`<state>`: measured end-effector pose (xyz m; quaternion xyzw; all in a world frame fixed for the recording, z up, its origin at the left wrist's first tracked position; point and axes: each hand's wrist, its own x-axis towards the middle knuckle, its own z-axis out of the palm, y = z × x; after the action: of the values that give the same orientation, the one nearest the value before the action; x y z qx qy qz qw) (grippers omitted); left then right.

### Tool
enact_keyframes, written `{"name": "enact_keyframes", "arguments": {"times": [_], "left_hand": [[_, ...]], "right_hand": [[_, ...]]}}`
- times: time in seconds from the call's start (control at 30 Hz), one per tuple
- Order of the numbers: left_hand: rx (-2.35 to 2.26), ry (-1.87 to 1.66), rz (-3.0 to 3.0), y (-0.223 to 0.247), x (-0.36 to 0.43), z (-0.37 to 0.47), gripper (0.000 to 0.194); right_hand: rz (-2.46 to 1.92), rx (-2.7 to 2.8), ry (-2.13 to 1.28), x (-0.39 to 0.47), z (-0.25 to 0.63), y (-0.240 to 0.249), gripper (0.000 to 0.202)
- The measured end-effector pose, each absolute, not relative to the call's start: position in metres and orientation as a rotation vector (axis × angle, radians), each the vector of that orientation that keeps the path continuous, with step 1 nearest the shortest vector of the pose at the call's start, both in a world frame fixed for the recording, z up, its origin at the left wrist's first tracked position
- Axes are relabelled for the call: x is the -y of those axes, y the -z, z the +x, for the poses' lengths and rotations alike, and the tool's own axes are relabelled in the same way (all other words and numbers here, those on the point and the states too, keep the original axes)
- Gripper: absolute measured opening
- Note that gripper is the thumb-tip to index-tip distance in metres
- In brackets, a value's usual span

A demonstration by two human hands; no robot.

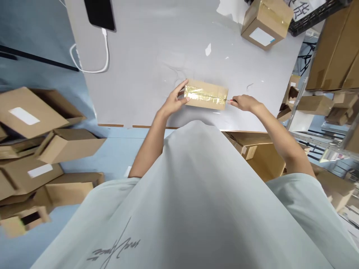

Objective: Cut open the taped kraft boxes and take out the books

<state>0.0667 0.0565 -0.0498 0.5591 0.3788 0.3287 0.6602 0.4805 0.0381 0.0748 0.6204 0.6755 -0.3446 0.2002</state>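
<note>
A small cardboard box with shiny yellowish tape along its top lies on the light grey table, near the front edge. My left hand grips the box's left end, fingers at the far corner and thumb on the tape. On the other side, my right hand is closed around a small cutter with a red part. The cutter's thin tip reaches the right end of the box, at the tape line. The palm hides most of its handle.
A phone with a white cable lies at the table's back left. A taped box stands back right, beside a black crate. Open cartons are piled left; another stands below the front edge. Shelves are at right.
</note>
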Motion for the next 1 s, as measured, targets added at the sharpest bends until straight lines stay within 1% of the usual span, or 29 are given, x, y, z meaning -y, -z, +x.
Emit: {"name": "enact_keyframes", "arguments": {"times": [0.13, 0.23, 0.37, 0.43, 0.53, 0.63, 0.7, 0.77, 0.87, 0.93, 1.0], "left_hand": [[-0.941, -0.684, 1.273, 0.046, -0.053, 0.063, 0.105], [-1.03, -0.657, 1.265, 0.043, -0.049, 0.058, 0.103], [-1.087, -0.624, 1.256, 0.034, -0.048, 0.058, 0.103], [-1.108, -0.613, 1.271, 0.03, -0.049, 0.062, 0.103], [-1.156, -0.646, 1.357, 0.024, -0.05, 0.073, 0.097], [-1.204, -0.724, 1.376, 0.022, -0.048, 0.077, 0.089], [-1.229, -0.772, 1.321, 0.021, -0.046, 0.075, 0.083], [-1.241, -0.789, 1.257, 0.02, -0.043, 0.069, 0.079], [-1.242, -0.78, 1.178, 0.02, -0.043, 0.058, 0.077], [-1.243, -0.772, 1.118, 0.022, -0.046, 0.05, 0.078], [-1.251, -0.762, 1.042, 0.025, -0.051, 0.044, 0.081]], "right_hand": [[1.765, -1.982, 1.114, -0.009, 0.477, -0.057, 0.044], [1.948, -2.052, 1.057, 0.024, 0.462, -0.031, 0.034], [2.245, -2.074, 1.006, 0.052, 0.434, 0.006, 0.031], [2.41, -2.078, 1.113, 0.057, 0.421, 0.02, 0.035], [2.613, -2.006, 1.44, 0.057, 0.402, 0.032, 0.054], [2.59, -1.855, 1.762, 0.059, 0.386, 0.033, 0.066], [2.509, -1.815, 1.829, 0.064, 0.38, 0.027, 0.068], [2.416, -1.814, 1.761, 0.072, 0.383, 0.016, 0.066], [2.269, -1.801, 1.524, 0.086, 0.407, 0.001, 0.054], [2.277, -1.748, 1.413, 0.093, 0.429, -0.003, 0.049], [2.391, -1.685, 1.422, 0.096, 0.442, -0.003, 0.048]]}}
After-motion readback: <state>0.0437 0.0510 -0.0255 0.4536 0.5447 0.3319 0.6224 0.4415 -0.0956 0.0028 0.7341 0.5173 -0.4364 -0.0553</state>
